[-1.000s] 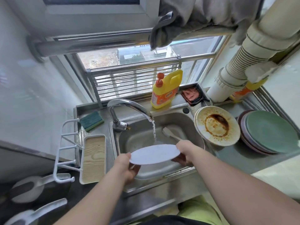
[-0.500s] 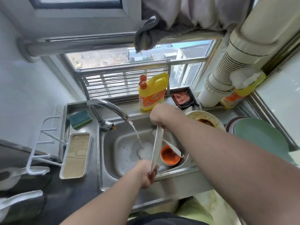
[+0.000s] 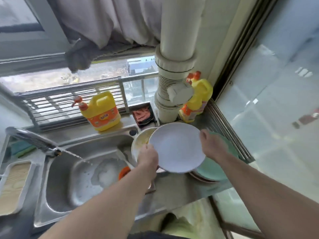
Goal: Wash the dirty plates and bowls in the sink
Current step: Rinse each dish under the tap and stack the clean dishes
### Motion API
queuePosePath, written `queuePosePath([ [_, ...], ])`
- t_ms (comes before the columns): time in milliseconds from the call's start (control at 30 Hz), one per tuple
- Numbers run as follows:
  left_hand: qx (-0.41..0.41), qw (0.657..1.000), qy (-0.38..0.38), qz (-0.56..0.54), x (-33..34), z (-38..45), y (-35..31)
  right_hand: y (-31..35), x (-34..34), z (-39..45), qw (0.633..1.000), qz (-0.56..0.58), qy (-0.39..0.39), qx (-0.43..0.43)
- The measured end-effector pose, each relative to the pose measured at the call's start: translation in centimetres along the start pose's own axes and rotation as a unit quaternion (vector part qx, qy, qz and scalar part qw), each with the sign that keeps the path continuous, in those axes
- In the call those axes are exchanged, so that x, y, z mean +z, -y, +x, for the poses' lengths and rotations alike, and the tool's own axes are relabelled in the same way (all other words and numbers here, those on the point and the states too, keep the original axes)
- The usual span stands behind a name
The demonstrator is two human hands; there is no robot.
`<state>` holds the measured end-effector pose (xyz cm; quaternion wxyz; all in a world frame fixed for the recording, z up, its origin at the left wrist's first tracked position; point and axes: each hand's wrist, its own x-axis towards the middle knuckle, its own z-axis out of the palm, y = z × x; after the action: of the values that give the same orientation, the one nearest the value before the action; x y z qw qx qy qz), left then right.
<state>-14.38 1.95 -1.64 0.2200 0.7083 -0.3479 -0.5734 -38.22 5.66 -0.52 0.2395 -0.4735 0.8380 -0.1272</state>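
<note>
A white plate [image 3: 176, 147] hangs over the counter to the right of the sink [image 3: 57, 187]. My left hand [image 3: 147, 158] grips its left rim and my right hand [image 3: 211, 147] grips its right rim. Under the white plate lies a stack with a green plate [image 3: 214, 171] on top. A dirty cream plate [image 3: 140, 144] leans at the sink's right edge, partly hidden by the white plate. An orange bowl [image 3: 123, 172] and a white utensil [image 3: 123, 156] sit in the basin. Water runs from the faucet [image 3: 32, 141].
A yellow detergent bottle [image 3: 101, 112] stands on the ledge behind the sink, a second yellow bottle [image 3: 198, 99] beside the white pipe [image 3: 174, 80]. A green sponge [image 3: 21, 148] and a wood-bottomed tray [image 3: 14, 187] lie at the left. A small dark tray [image 3: 143, 114] sits by the pipe.
The white plate has moved from under the running water in the sink to the right, over the stack of plates. Both hands went with it, and the view turned right.
</note>
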Motion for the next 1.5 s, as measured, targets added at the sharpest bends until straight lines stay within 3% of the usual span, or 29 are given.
queuePosePath([
  [67,0.045,0.984,0.041,0.168,4.2,-0.8,-0.7,-4.5,-2.0,-0.1,0.998,-0.030,-0.042,0.033],
  [167,0.084,0.943,0.098,0.306,9.2,-1.1,-0.6,-10.3,-3.5,-0.3,0.993,-0.033,-0.072,0.085],
  [367,0.156,0.899,0.103,0.397,13.3,-1.4,-0.1,-15.7,-2.4,-0.3,0.990,-0.013,-0.038,0.137],
  [600,0.164,0.918,0.048,0.357,13.1,0.3,0.4,-16.4,-0.8,0.0,0.988,-0.063,0.043,0.132],
  [767,0.179,0.923,0.059,0.336,11.3,1.6,0.0,-13.5,-2.2,0.7,0.987,-0.089,-0.023,0.131],
  [900,0.185,0.936,0.000,0.299,7.3,3.5,0.3,-6.9,-0.9,3.2,0.993,-0.068,-0.062,-0.073],
  [967,0.172,0.941,-0.045,0.289,4.4,4.7,0.8,-3.1,1.1,4.6,0.985,-0.072,-0.027,-0.152],
  [1067,0.111,0.945,-0.128,0.281,0.1,5.8,1.7,2.4,4.1,6.0,0.968,-0.154,0.040,-0.192],
  [1167,0.022,0.952,-0.165,0.257,-3.1,6.4,3.3,6.2,6.3,6.6,0.945,-0.262,0.086,-0.175],
  [1267,-0.023,0.958,-0.133,0.251,-4.3,6.5,5.2,7.1,7.9,7.3,0.932,-0.317,0.128,-0.119],
  [1367,-0.029,0.968,-0.123,0.215,-4.3,7.1,6.8,7.2,8.6,7.6,0.933,-0.316,0.144,-0.095],
  [1500,-0.037,0.974,-0.104,0.199,-4.3,7.5,7.0,7.8,8.4,7.7,0.960,-0.243,0.129,-0.050],
])
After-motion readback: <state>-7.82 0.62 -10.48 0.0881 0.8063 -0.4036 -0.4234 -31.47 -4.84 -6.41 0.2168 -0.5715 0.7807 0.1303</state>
